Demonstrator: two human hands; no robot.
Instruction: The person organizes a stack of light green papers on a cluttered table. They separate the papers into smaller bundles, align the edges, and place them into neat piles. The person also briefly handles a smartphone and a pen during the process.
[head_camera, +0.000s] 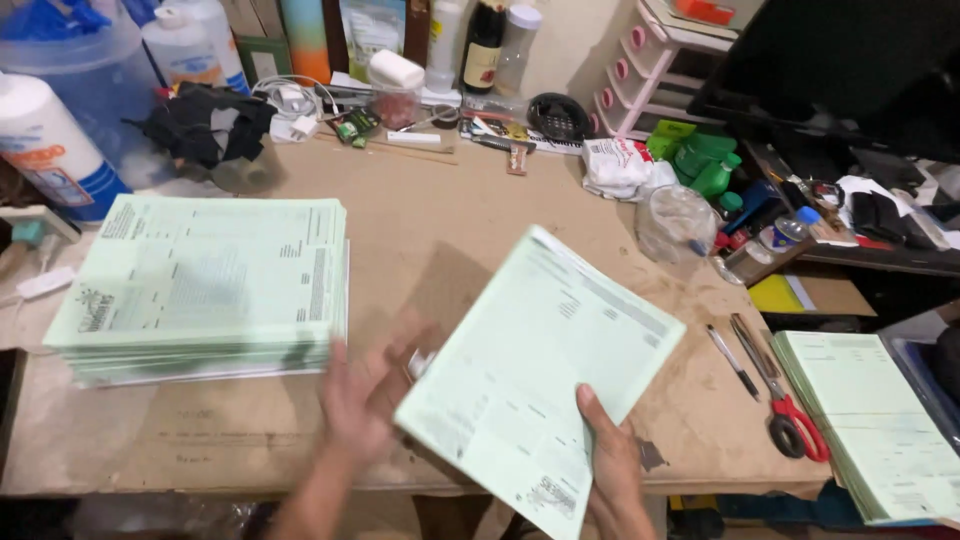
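The right hand (612, 470) pinches the sheet's (540, 375) lower edge, thumb on top. The left hand (365, 390), blurred, fingers spread, is at its left edge.

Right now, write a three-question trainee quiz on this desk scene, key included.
1. True or false: the right hand holds a bundle of pale green sheets tilted above the wooden table.
2. Which lies beside the red-handled scissors? A) a stapler B) a black pen C) a ruler
3. On which side of the table does the tall green stack sit?

Key
1. True; its thumb lies on top of the bundle.
2. B
3. The person's left; the blurred left hand is near its corner, at the bundle's edge.
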